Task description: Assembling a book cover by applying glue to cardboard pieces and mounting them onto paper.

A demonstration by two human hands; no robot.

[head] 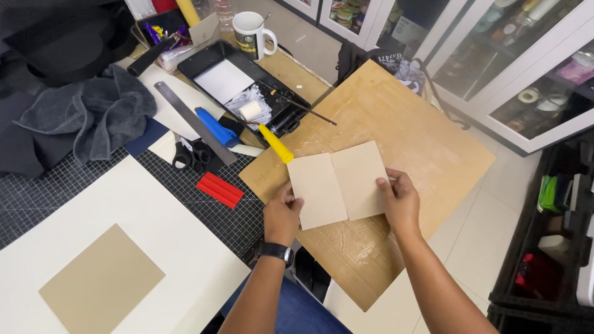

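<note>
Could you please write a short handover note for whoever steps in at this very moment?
Left hand: grips the lower left edge of the left board piece.
Right hand: grips the right edge of the right board piece.
The two tan pieces are held side by side, edges meeting, above the wooden board.
Nearby: paint tray with small roller, its yellow handle pointing at the pieces; scissors, steel ruler, red strips on the cutting mat.
Done: pieces aligned. Whether they are joined or glued cannot be told.

Worktop (pixel 291 65) carrying wooden board (pixel 421 136) at 3 o'clock, black cutting mat (pixel 229 216) centre, paint tray (pixel 204 62) and mug (pixel 250 34) at 12, cream sheet (pixel 142 210) at 8.
</note>
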